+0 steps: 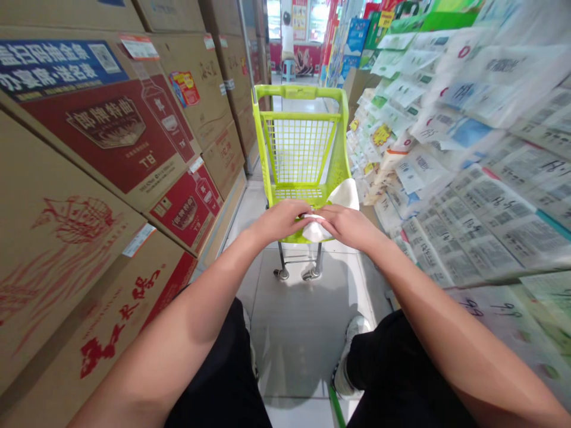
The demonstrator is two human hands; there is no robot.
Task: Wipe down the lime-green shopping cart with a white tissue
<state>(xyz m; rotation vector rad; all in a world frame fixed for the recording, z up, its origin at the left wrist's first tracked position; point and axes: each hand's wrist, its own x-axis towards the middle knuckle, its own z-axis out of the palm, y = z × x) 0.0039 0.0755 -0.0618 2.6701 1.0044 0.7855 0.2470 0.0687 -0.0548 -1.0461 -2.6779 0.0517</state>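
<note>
A white cloth (316, 229), thin and crumpled, is pinched between my two hands over the near end of a yellow-green plastic shopping cart (349, 145). My left hand (286, 217) is closed on the cloth from the left, with its fingertips meeting those of the other hand. From the right, my right hand (347, 226) grips the same cloth, fingers bent inward. Part of the cloth spreads up behind that hand, against the cart's right side. Below, the cart stands on grey metal legs with casters (311, 273). My hands hide part of its near rim.
Stacked cardboard cartons (134, 134) wall the left side. Packs of tissue paper (459, 220) are piled on the right. The tiled floor (294, 327) runs between them, with a green strip (336, 407) near my feet. A person (288, 35) is far ahead by a blue stool (288, 69).
</note>
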